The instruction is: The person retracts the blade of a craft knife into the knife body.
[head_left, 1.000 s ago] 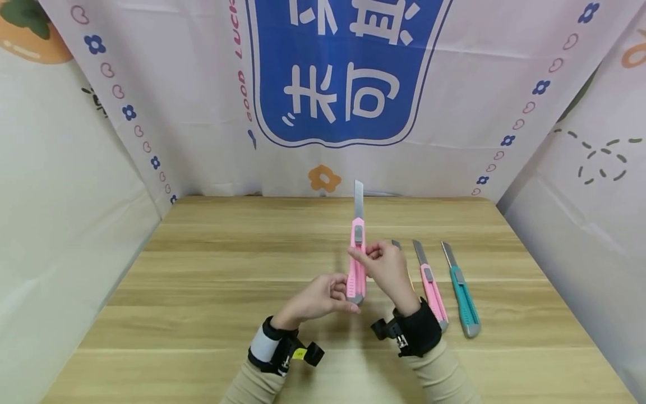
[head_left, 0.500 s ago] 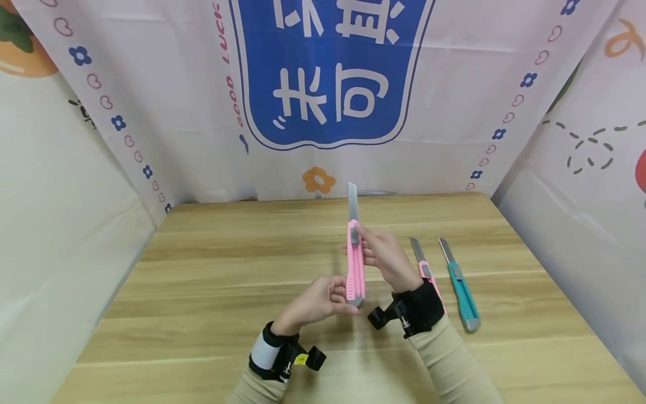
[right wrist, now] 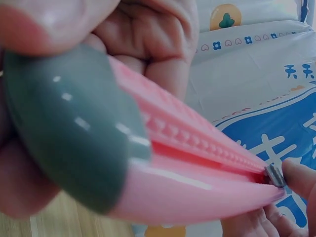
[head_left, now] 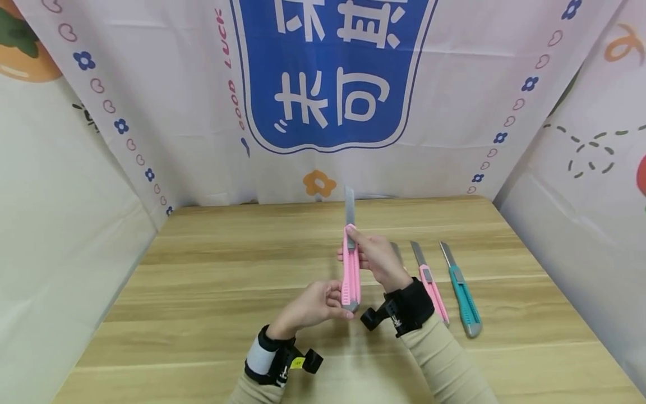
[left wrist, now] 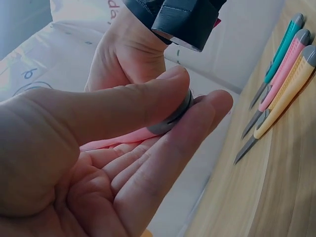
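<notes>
A pink utility knife (head_left: 350, 275) is held upright above the table, its grey blade (head_left: 350, 205) extended and pointing away. My left hand (head_left: 309, 306) pinches the knife's grey end cap (right wrist: 69, 123) between thumb and fingers. Higher up, my right hand (head_left: 379, 261) grips the handle near the blade end. Its thumb rests on the grey slider (right wrist: 275, 175), with the other fingers behind the handle. In the left wrist view, the two hands hide most of the handle.
To the right on the wooden table (head_left: 202, 292) lie a teal utility knife (head_left: 464, 300), another pink one (head_left: 434, 294) and a yellow one (left wrist: 284, 94), all with blades out. The right arm partly covers the yellow one in the head view. A printed cloth (head_left: 202, 157) hangs behind.
My right hand has shifted from the middle of the handle up to the slider, and its thumb now lies there. My left hand keeps its pinch on the end cap.
</notes>
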The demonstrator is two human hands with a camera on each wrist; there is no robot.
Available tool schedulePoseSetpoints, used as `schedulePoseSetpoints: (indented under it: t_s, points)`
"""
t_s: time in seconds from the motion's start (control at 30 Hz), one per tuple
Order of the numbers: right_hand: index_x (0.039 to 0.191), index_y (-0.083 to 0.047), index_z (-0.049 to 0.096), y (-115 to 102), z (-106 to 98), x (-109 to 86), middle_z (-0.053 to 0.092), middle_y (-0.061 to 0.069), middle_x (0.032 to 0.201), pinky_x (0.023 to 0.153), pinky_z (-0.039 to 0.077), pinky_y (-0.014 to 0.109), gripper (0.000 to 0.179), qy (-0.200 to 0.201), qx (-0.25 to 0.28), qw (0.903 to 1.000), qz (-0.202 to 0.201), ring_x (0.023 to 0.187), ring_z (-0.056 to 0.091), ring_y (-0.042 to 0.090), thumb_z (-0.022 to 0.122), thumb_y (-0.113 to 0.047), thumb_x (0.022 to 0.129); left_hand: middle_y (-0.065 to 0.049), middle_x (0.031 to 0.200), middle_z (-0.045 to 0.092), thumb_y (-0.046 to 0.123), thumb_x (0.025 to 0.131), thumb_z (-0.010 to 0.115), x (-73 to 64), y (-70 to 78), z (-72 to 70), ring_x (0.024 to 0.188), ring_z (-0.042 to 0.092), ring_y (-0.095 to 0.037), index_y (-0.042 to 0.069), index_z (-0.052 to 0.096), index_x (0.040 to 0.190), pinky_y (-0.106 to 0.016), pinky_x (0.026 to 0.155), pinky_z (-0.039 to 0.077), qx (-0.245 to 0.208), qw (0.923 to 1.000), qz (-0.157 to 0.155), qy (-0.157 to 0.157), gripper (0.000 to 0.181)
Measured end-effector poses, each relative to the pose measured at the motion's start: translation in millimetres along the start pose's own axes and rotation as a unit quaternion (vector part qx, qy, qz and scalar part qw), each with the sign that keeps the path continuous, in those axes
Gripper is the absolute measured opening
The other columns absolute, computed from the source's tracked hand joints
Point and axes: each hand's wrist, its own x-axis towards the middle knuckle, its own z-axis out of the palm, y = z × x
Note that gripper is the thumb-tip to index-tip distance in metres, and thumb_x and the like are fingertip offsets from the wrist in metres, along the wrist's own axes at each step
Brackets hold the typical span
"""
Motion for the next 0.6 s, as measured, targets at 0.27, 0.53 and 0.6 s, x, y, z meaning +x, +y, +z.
schedulePoseSetpoints:
  t_s: [0.27, 0.53, 0.6]
  points:
    - [0.112, 0.013, 0.059, 0.0, 3.9, 3.9, 0.074, 0.002, 0.072, 0.060, 0.063, 0.023, 0.054, 0.003, 0.013, 0.9999, -0.005, 0.070, 0.070, 0.015, 0.058, -0.037, 0.091, -0.029, 0.098, 0.069, -0.002, 0.077, 0.071, -0.6, 0.4, -1.0, 0.084, 0.069, -0.024, -0.010, 0.059, 0.107, -0.031, 0.079, 0.062, 0.002, 0.9999, -0.010, -0.004, 0.033]
    - [0.117, 0.013, 0.057, -3.6, 4.5, 3.4, 0.073, -0.001, 0.070, 0.061, 0.063, 0.022, 0.043, -0.021, 0.016, 0.9996, -0.003, 0.070, 0.070, 0.013, 0.058, -0.023, 0.093, -0.031, 0.099, 0.068, -0.007, 0.076, 0.070, -0.9, -3.2, -1.0, 0.084, 0.070, -0.026, -0.013, 0.059, 0.104, -0.030, 0.080, 0.062, -0.021, 0.9995, -0.017, -0.017, 0.031]
    - [0.116, 0.013, 0.057, -4.9, 3.1, 3.3, 0.073, -0.001, 0.071, 0.063, 0.063, 0.023, 0.043, -0.027, 0.020, 0.9994, 0.001, 0.072, 0.070, 0.013, 0.058, -0.022, 0.093, -0.032, 0.099, 0.068, -0.008, 0.076, 0.069, -0.2, -2.8, -0.6, 0.084, 0.070, -0.027, -0.013, 0.059, 0.104, -0.031, 0.080, 0.062, -0.026, 0.9994, -0.019, -0.016, 0.031]
